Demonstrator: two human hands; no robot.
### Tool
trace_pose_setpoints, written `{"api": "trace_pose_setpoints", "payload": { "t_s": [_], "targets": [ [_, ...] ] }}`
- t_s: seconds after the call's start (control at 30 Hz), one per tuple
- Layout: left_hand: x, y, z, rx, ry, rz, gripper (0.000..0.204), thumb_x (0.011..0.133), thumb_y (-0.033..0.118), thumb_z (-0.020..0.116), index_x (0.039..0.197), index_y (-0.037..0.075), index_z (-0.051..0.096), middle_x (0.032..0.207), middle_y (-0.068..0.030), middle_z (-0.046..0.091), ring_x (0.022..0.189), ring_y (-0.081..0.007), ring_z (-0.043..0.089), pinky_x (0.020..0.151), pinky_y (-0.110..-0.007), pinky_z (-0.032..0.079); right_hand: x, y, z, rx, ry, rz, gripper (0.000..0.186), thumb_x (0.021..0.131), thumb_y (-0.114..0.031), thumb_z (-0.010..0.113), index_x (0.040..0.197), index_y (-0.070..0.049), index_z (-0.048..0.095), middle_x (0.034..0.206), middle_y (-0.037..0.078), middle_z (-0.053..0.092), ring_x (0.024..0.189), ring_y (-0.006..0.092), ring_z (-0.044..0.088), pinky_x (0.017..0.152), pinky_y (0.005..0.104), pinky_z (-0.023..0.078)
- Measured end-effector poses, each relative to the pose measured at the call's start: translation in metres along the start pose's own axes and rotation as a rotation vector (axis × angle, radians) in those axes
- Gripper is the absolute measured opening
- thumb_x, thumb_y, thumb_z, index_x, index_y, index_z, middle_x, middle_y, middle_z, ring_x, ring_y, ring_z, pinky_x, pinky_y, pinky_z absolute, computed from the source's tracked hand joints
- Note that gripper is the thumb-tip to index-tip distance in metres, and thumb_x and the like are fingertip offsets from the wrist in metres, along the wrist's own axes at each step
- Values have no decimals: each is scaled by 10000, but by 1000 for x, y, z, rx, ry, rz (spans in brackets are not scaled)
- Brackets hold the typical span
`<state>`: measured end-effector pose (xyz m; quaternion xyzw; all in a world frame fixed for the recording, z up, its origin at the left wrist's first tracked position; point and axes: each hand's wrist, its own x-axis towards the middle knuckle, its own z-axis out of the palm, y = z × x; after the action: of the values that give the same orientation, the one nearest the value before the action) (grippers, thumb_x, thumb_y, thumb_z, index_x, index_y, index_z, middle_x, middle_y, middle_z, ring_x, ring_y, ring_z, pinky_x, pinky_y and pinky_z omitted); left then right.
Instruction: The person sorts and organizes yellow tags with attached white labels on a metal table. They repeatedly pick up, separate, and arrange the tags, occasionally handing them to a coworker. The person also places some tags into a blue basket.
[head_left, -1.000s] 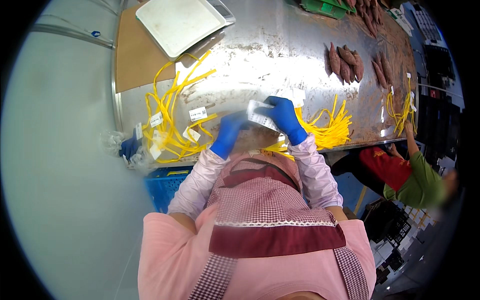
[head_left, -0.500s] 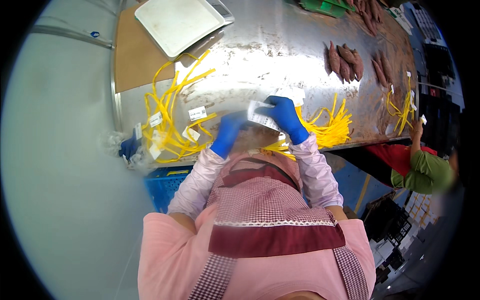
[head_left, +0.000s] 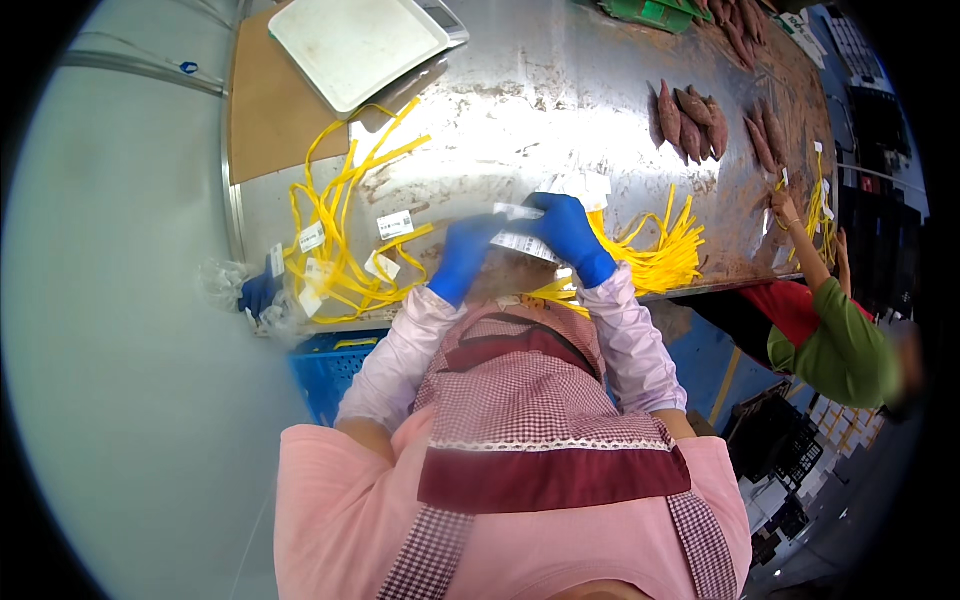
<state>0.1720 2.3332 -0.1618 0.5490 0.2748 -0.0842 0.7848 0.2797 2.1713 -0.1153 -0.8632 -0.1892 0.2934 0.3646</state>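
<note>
My right hand (head_left: 572, 237), in a blue glove, is closed on a sheet of white printed labels (head_left: 528, 246) in front of my apron. At the sheet's left edge is my left hand (head_left: 466, 256), also blue-gloved; its fingers are smeared by motion, so their grip is unclear. Right of my right hand lies a fanned bundle of yellow strips (head_left: 665, 255), flat and ribbon-like. Left of my left hand, looser yellow strips (head_left: 340, 215) are spread out, several bearing white labels (head_left: 395, 226).
A metal table (head_left: 480, 130) carries a white scale (head_left: 360, 50), brown cardboard (head_left: 265, 100), sweet potatoes (head_left: 692, 125) and a green tray (head_left: 655, 12). A co-worker in a green sleeve (head_left: 845, 345) reaches over the right end. A blue crate (head_left: 335, 375) stands below the left edge.
My left hand has shifted slightly up and right, against the label sheet, whose upper part now looks folded or bent. The co-worker's arm has reached further onto the table, toward the sweet potatoes.
</note>
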Motion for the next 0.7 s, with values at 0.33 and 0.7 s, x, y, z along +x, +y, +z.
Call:
{"api": "trace_pose_setpoints", "payload": {
  "t_s": [0.33,0.7],
  "targets": [
    [-16,-52,-68,672,338,204,291,886,218,670,1111,37,708,953,-167,731,836,-269,712,767,-371,545,-63,91,-64,354,-23,383,342,843,-244,766,1018,46,715,846,58,711,725,94,626,656,256,495],
    [33,-26,13,901,17,274,285,802,287,756,1008,90,753,877,-115,723,760,-274,688,726,-375,534,-78,106,-49,555,156,283,297,875,-126,699,1109,52,662,954,54,698,845,100,611,756,249,493]
  ]
}}
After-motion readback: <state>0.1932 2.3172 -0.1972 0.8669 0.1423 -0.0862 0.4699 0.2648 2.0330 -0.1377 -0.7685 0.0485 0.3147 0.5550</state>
